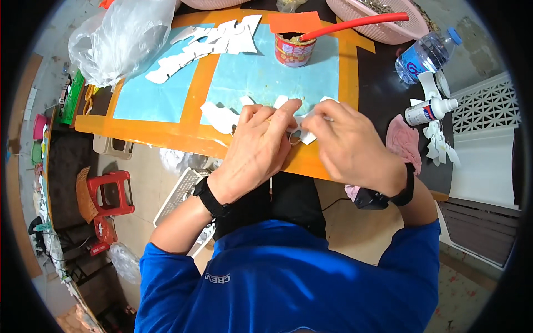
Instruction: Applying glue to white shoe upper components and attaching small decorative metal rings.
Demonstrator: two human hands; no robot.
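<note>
Close to the table's front edge, a white cut-out strip [220, 117] with notched edges lies under both hands. My left hand [252, 147] is closed over its middle, fingers curled and pressed together. My right hand [358, 144] pinches at the strip's right part with bent fingers. Between the hands a small thin loop [295, 136] shows against the white, its kind too small to make out. The fingertips are partly hidden, so the exact grip cannot be seen. Beyond the hands stands a red patterned tub [293, 54] with a red-handled tool [361, 25] leaning in it.
More white cut-outs [208, 44] lie at the back left beside a clear plastic bag [125, 39]. On the right are a water bottle [425, 58], a small white bottle [428, 111] and a pink cloth [403, 141]. Pink baskets [402, 34] stand at the back; a red stool [114, 191] is at left.
</note>
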